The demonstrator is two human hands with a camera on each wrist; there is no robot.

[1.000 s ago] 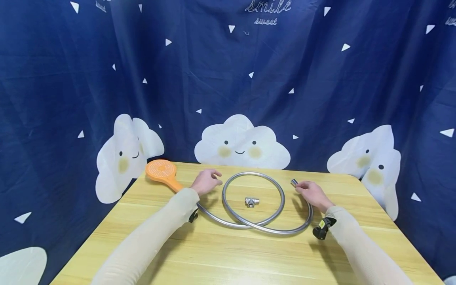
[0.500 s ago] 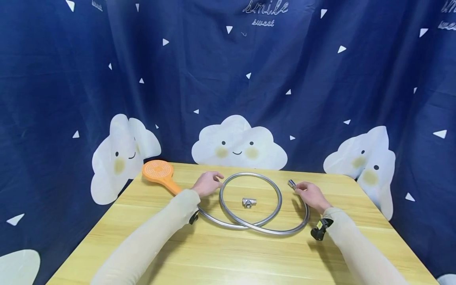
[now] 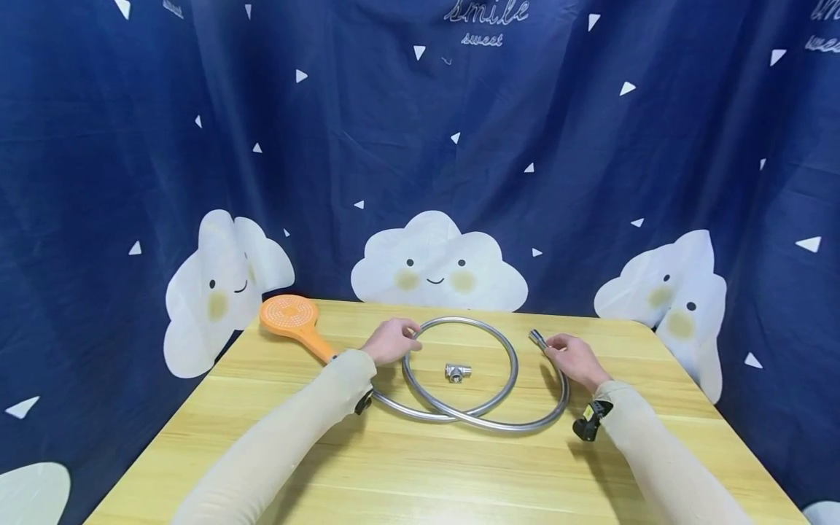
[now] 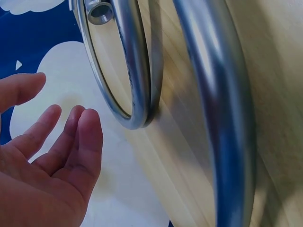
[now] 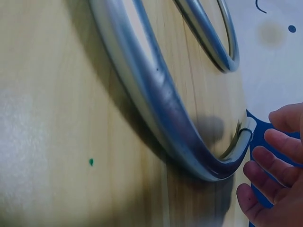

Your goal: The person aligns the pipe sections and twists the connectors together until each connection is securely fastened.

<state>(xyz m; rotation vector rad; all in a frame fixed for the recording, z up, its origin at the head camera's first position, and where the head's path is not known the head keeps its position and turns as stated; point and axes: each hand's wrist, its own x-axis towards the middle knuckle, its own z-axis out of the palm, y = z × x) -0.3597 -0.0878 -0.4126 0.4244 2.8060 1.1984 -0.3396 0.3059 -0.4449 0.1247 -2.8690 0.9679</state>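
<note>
Fingers of the left hand [image 3: 391,341] and right hand [image 3: 576,359], in the head view, flank the loop of metal hose [image 3: 512,428] on the table [image 3: 420,477]. Left wrist: loose, holding nothing. Right wrist: likewise loose, just beside the hose end [image 5: 249,129]; pinching there should control it best.

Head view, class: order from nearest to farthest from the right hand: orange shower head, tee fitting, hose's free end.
1. Hose's free end: just left of the right hand.
2. Tee fitting: inside the hose's loop.
3. Orange shower head: far left.
</note>
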